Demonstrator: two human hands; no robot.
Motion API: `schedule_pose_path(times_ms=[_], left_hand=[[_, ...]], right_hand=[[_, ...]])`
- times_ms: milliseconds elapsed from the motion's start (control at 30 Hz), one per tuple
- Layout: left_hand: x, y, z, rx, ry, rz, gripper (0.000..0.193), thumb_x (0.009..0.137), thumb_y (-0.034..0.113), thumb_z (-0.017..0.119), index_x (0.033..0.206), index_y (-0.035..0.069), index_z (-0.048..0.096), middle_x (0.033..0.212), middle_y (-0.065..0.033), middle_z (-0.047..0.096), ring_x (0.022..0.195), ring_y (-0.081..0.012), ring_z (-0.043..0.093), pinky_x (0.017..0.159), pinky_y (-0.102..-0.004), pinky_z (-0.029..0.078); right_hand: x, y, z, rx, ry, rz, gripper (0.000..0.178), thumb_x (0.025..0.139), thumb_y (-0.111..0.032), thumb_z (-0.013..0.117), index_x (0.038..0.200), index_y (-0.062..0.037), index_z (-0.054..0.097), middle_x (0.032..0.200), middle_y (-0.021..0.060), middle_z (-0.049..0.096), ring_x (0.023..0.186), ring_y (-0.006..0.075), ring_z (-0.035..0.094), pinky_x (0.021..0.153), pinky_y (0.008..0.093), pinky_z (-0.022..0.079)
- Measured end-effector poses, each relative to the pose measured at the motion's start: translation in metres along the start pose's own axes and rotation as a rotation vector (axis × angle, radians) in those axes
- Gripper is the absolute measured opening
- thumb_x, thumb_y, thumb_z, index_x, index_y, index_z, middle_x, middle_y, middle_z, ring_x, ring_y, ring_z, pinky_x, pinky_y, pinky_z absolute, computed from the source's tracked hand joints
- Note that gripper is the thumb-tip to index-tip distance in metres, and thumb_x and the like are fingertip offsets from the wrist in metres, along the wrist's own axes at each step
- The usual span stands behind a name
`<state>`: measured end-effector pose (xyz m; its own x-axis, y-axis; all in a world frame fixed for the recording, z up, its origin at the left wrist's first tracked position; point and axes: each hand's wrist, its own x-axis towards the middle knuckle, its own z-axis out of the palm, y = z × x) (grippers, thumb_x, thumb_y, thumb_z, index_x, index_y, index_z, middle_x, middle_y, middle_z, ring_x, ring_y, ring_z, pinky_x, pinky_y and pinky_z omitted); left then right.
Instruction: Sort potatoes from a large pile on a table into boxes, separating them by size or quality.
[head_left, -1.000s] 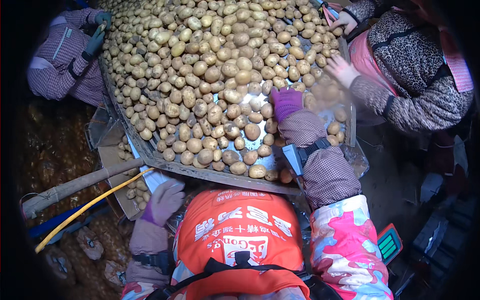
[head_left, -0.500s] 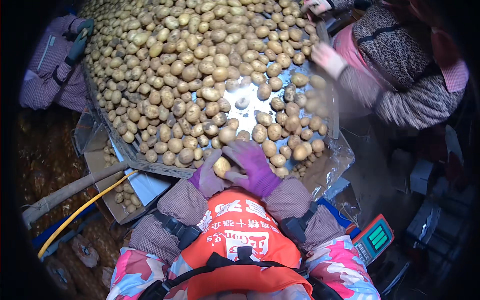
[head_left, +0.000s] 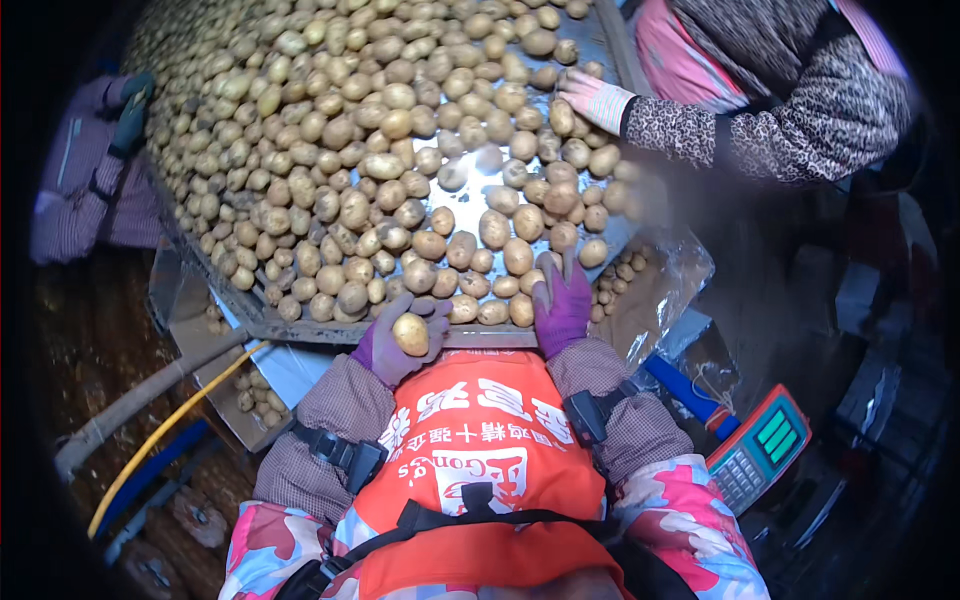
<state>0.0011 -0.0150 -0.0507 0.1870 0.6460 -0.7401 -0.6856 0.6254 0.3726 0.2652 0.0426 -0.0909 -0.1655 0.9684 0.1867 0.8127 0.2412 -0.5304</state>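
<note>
In purple-and-grey gloves, both my hands are at the near edge of a table (head_left: 490,341) heaped with potatoes (head_left: 330,205). Cupped palm up, my left hand (head_left: 378,347) holds a single pale potato (head_left: 410,334) just over the rim. My right hand (head_left: 564,308) lies at the table's near right corner, fingers stretched out and spread against the potatoes there. It touches them, and I see nothing gripped in it. A shiny metal surface (head_left: 466,212) shows between the potatoes ahead of my hands.
A co-worker's gloved hand (head_left: 597,101) reaches in from the right; another person's glove (head_left: 132,118) is at far left. Boxes with potatoes stand below both near corners. A wooden pole (head_left: 150,395), yellow hose (head_left: 165,430) and digital scale display (head_left: 760,450) flank me.
My hands have parted: the left keeps the potato, while the right has moved right onto the potatoes at the corner. The right co-worker's hand reaches further over the table. The view has shifted.
</note>
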Motion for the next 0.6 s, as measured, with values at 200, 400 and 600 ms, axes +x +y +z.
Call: schedule_pose_path(times_ms=[200, 400, 600], left_hand=[[0.011, 0.012, 0.039, 0.263, 0.147, -0.017, 0.040, 0.097, 0.034, 0.049, 0.118, 0.000, 0.054, 0.105, -0.0144, 0.066, 0.074, -0.0199, 0.064, 0.057, -0.0298, 0.052], [0.031, 0.003, 0.024, 0.220, 0.045, -0.182, 0.041, 0.096, 0.040, 0.049, 0.120, 0.006, 0.054, 0.104, -0.0111, 0.066, 0.075, -0.0222, 0.063, 0.057, -0.0321, 0.053], [0.029, 0.010, 0.036, 0.244, 0.098, -0.207, 0.040, 0.097, 0.042, 0.046, 0.116, 0.008, 0.059, 0.101, -0.0127, 0.067, 0.073, -0.0235, 0.063, 0.054, -0.0327, 0.052]], right_hand=[[-0.005, 0.002, 0.007, -0.043, 0.041, 0.034, 0.049, 0.082, -0.031, 0.061, 0.126, -0.0109, 0.055, 0.128, 0.0170, 0.049, 0.113, 0.0348, 0.048, 0.097, 0.0493, 0.036], [-0.051, 0.005, -0.025, 0.189, -0.034, -0.062, 0.053, 0.075, -0.024, 0.066, 0.125, -0.0098, 0.054, 0.132, 0.0121, 0.049, 0.119, 0.0321, 0.048, 0.100, 0.0496, 0.036], [-0.141, 0.105, -0.001, 0.361, 0.114, 0.628, 0.036, 0.079, -0.015, 0.060, 0.113, -0.0050, 0.061, 0.109, 0.0145, 0.064, 0.097, 0.0363, 0.062, 0.087, 0.0403, 0.050]])
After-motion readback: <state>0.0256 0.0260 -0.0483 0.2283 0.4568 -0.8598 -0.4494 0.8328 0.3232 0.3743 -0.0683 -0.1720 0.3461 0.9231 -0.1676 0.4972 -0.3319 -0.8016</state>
